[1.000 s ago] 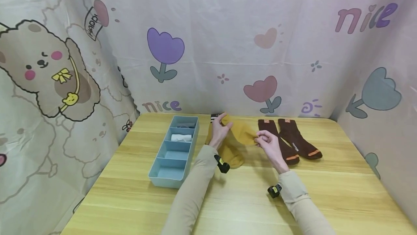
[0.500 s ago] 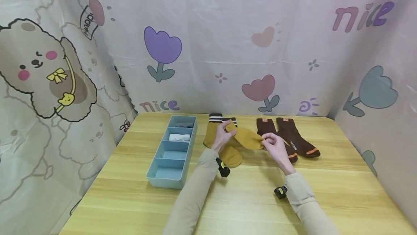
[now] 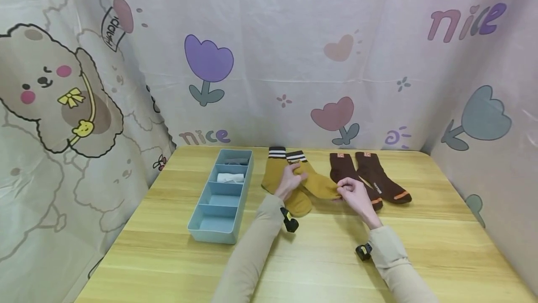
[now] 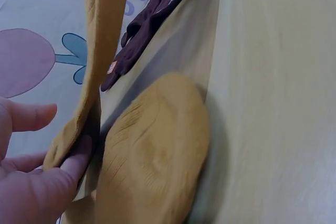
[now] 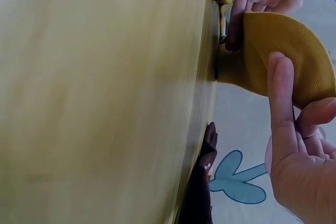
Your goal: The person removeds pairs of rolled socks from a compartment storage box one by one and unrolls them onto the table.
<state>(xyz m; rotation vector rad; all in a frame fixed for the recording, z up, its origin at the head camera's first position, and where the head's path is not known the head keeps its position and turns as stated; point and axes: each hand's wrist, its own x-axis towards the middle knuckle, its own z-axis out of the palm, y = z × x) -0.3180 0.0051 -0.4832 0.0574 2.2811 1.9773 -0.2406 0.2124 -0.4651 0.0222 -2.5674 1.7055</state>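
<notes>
In the head view, my right hand (image 3: 355,195) pinches the toe of a mustard sock (image 3: 317,184) with thumb and finger, holding it raised. The sock's cuff, black with white stripes, lies towards the back of the table. Near its heel, my left hand (image 3: 290,180) touches the fabric with extended fingers, its thumb apart from the sock in the left wrist view. A matching mustard sock (image 3: 275,170) lies flat beneath the left hand, its foot (image 4: 155,145) close by. The right wrist view shows the lifted sock (image 5: 283,51) stretched between both hands.
To the left stands a pale blue divided box (image 3: 193,233) with a rolled white sock (image 3: 230,178) and a folded grey item (image 3: 236,161) in separate compartments. Two brown socks (image 3: 384,181) with orange-striped toes lie at the right. A patterned curtain (image 3: 252,23) hangs behind the table (image 3: 311,270).
The mustard sock has come down from folded over itself and stretches out beside its match, its striped cuff now showing. My right hand moved right and down; my left hand lowered.
</notes>
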